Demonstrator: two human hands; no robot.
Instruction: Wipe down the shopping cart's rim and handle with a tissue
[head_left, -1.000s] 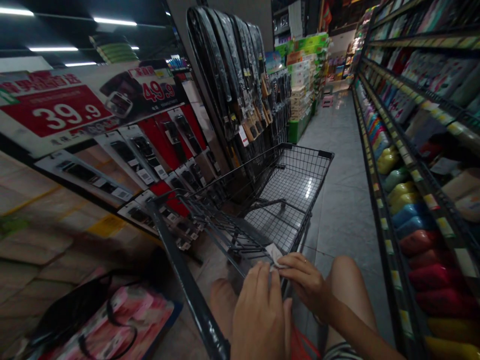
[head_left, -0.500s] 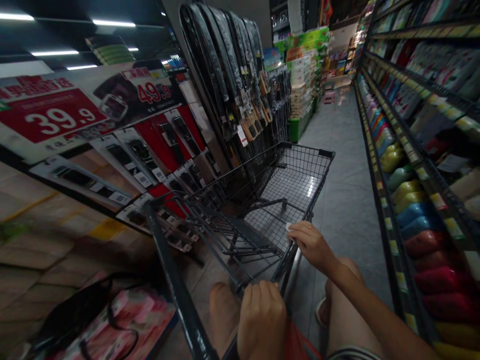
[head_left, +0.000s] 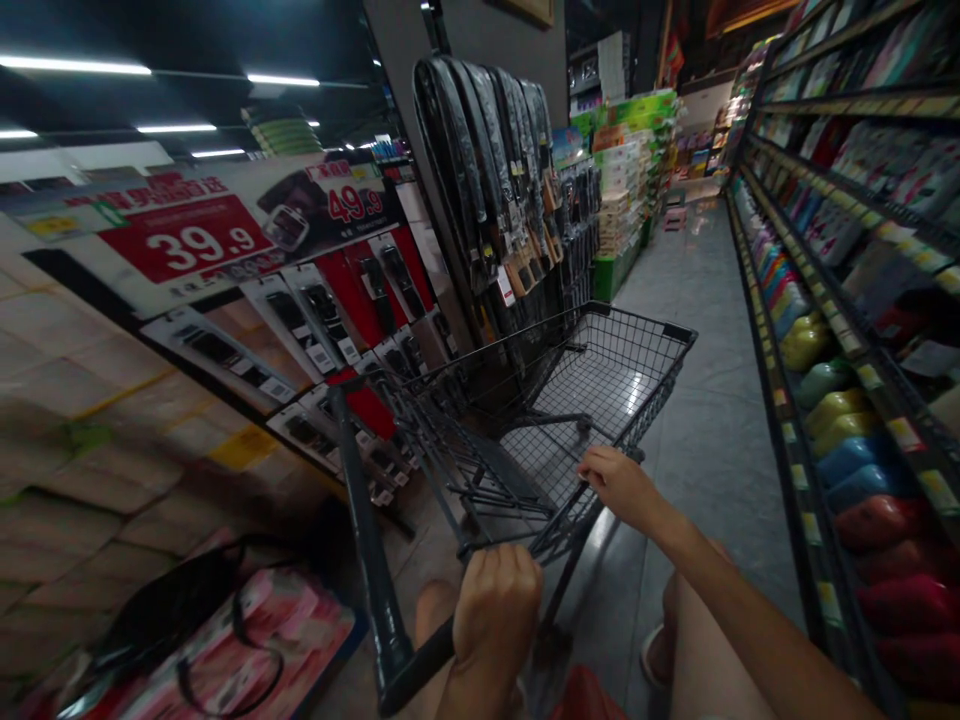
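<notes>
A shopping cart of dark wire occupies the hub of the clock, its far end toward 2 o'clock and its handle toward 7 o'clock. At 6 o'clock the left hand is clamped on the side arm that runs in from the handle. At 4 o'clock the right hand is curled together at the cart's side rim, around a pale scrap that shows too little to identify. A shoe stands at 5 o'clock, near a wheel; should the left hand's hold slacken, the cart might roll on the smooth floor and the wheel strike the shoe. Carded goods hang at 10 o'clock and wrapped belts at 12 o'clock; uneven pushing by the two hands could swing the cart that way and snag them. Hard pressure along the wire risks tearing the scrap. Farther out, a black bag rests by pink packages at 8 o'clock, and a shelf with coloured bundles lines 3 o'clock.
</notes>
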